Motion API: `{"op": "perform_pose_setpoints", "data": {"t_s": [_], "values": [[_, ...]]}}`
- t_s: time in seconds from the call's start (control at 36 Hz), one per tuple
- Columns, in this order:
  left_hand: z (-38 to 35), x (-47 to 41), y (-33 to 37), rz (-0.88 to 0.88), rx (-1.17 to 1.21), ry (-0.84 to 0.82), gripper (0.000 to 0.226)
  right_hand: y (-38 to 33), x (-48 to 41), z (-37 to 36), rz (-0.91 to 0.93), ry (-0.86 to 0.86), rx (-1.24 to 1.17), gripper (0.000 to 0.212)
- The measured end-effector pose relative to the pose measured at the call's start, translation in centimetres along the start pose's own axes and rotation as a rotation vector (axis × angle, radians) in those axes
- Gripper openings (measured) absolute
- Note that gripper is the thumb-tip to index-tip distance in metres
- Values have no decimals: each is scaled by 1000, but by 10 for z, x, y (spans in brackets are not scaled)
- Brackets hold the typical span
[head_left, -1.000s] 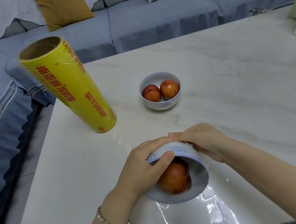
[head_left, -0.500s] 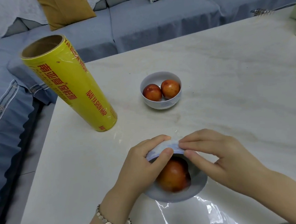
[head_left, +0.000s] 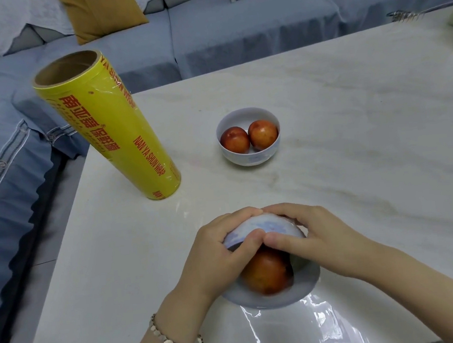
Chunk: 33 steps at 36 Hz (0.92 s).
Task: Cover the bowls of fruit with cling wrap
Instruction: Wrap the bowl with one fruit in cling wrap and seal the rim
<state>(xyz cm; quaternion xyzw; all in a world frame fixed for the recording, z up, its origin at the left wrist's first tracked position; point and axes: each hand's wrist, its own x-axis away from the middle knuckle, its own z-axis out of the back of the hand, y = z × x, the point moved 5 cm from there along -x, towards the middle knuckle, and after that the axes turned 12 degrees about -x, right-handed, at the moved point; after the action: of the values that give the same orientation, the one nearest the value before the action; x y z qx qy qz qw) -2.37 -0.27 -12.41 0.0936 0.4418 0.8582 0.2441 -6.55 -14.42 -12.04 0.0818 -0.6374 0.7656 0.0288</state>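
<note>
**Sealing the wrap around the near bowl**

The counter (head_left: 351, 135) carries everything. The roll of cling wrap (head_left: 109, 126) stands on end near its left edge, well apart from my work. A loose sheet of wrap (head_left: 298, 327) lies glossy on the counter just in front of me and reaches up to the near bowl (head_left: 266, 226). That bowl is tipped on its edge with its mouth toward me. The far bowl (head_left: 248, 159) sits upright and uncovered further back.

My left grip (head_left: 215, 255) and right grip (head_left: 321, 237) both curl round the tipped bowl. The fingers are on its underside and the thumbs meet across the mouth, above the fruit (head_left: 264, 273). I cannot tell whether film already spans the mouth.

As I judge it, the step in hand is folding the wrap's edge onto the bowl's base. I should pull it taut first, then press it flat against the wall so it clings. The tilt should be shallow so the fruit does not roll out.
</note>
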Motion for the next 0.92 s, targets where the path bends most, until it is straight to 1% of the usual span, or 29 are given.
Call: {"op": "perform_pose_setpoints", "data": {"t_s": [0.08,0.17,0.25,0.31,0.36,0.39,0.44,0.5,0.56,0.61,0.64,0.67,0.69,0.78,0.86,0.92], "values": [[1,1,-1,2,0,11,26,12,-4,-1,-54,-9,-103,55],[1,2,-2,23,2,34,22,19,-4,-1,-68,-65,-213,55],[2,2,-7,117,92,87,14,23,3,2,-75,-150,-387,54],[3,2,-10,171,145,167,15,27,10,6,-78,-141,-479,59],[2,3,-10,226,199,235,18,31,16,11,-70,-88,-528,59],[-1,3,-9,253,228,237,18,33,17,14,-52,-54,-525,57],[-9,3,-8,281,262,188,20,34,18,21,-24,13,-494,56],[-15,3,-7,292,259,106,21,36,19,26,-20,61,-449,59],[-19,1,-9,309,249,5,20,38,20,28,-22,71,-407,56],[-23,-4,-12,337,283,-97,17,39,22,26,-40,62,-413,42],[-24,-5,-14,346,293,-138,22,40,23,26,-54,65,-427,34],[-25,-7,-16,342,282,-160,29,41,23,26,-62,70,-426,32],[-25,-8,-17,333,258,-168,30,41,23,26,-75,75,-419,33],[-22,-10,-14,292,222,-122,21,38,23,26,-102,63,-412,37],[-22,-10,-13,290,216,-77,24,29,20,29,-126,56,-366,36],[-23,-9,-14,269,200,-45,26,19,16,37,-114,79,-305,30]]}}
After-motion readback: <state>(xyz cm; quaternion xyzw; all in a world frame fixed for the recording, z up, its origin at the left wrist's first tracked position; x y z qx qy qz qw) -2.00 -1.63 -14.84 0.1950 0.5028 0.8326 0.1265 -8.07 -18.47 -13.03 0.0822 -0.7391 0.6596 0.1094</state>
